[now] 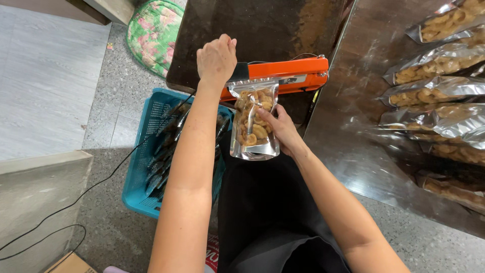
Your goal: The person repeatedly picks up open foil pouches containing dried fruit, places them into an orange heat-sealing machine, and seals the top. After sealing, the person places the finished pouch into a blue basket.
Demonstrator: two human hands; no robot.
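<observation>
The light, crinkly snack pouch (254, 121) is held at its side by the right hand (283, 129), while the orange sealer (283, 75) is pressed down by the closed left hand (216, 58).

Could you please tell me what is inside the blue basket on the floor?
The blue basket holds dark, shiny packets stacked on edge. The left arm covers its right part, so what lies there, and the packets' contents, cannot be seen.

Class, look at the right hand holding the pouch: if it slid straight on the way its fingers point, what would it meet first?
Probably the left forearm, just beyond the snack pouch that the right hand already holds; depth is unclear.
</observation>
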